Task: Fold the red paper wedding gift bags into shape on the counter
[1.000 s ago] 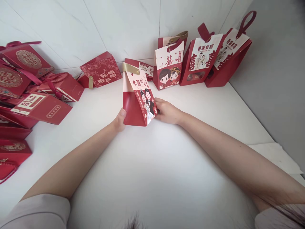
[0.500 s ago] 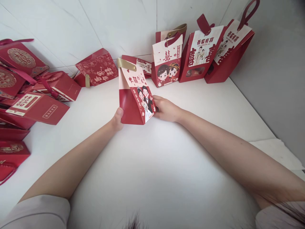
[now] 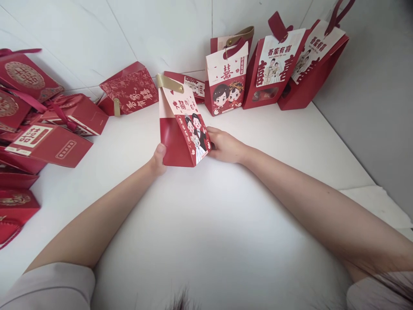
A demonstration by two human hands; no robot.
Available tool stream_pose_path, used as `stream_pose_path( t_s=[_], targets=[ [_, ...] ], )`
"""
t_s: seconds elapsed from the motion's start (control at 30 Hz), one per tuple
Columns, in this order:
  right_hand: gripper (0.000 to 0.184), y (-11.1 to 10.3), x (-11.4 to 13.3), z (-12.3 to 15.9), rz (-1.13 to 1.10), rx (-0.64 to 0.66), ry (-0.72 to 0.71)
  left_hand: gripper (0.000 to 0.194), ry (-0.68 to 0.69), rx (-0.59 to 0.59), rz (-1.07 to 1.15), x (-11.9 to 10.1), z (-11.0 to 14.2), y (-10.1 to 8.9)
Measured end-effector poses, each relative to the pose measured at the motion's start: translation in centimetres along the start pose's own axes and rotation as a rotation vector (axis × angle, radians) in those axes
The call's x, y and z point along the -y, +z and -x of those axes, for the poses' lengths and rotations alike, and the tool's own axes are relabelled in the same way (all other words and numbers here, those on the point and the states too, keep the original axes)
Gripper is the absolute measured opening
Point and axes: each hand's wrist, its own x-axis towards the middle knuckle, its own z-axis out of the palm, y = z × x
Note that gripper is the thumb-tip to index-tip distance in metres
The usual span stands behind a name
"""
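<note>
A red and pale pink wedding gift box (image 3: 179, 133) with a gold strap over its top stands upright between my hands. A cartoon bride and groom decorate its right-hand face. My left hand (image 3: 158, 160) grips the lower left edge, its thumb on the side and the other fingers hidden behind. At the opposite side, my right hand (image 3: 226, 145) is closed around the box's right rear edge, its fingertips partly out of sight. Just behind stands another gift box (image 3: 226, 79) with two cartoon heads on it.
Two tall red gift boxes (image 3: 277, 69) with strap handles stand at the back right. A red box (image 3: 129, 88) lies tilted by the tiled wall (image 3: 167, 30). Several red boxes (image 3: 48, 142) are heaped at the left. White tissue (image 3: 374, 202) lies at the table's right edge.
Both hands keep hold of the gift box in nearly the same place. The view has shifted slightly; nothing else has visibly moved.
</note>
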Motion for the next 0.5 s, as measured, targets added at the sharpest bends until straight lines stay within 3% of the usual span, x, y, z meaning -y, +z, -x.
stream_pose_path(
  t_s=[0.33, 0.5],
  targets=[
    [0.030, -0.1, 0.0, 0.0, -0.032, -0.001, 0.001, 0.066, 0.079, 0.060, 0.134, -0.1, -0.4, 0.9],
    [0.031, -0.1, 0.1, 0.0, -0.030, -0.001, -0.002, 0.074, 0.066, 0.077, 0.083, -0.4, -0.5, 1.3]
  ],
)
